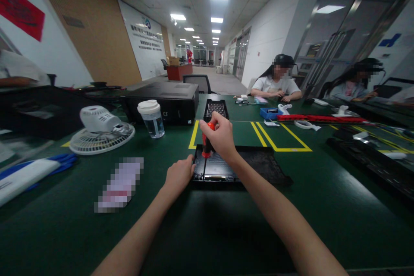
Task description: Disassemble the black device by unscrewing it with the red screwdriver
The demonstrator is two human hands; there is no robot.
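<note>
My right hand (221,136) is closed around the red and black handle of a screwdriver (207,148). The screwdriver stands upright, its shaft pointing down into the left part of a flat black panel (255,161). A dark plate with a bright strip along its front edge sits in the panel's left half. At the panel's left edge rests my left hand (179,174), its fingers against the rim; the fingertips are partly hidden. Just beyond the panel stands a black tray (216,108) holding many small round compartments or parts.
On the left are a white fan (101,131), a lidded cup (152,118), a black case (161,99), a blurred flat item (121,185) and blue gloves (64,161). A blue box (271,113) and black frame (371,164) lie right. A person (276,79) sits across the table.
</note>
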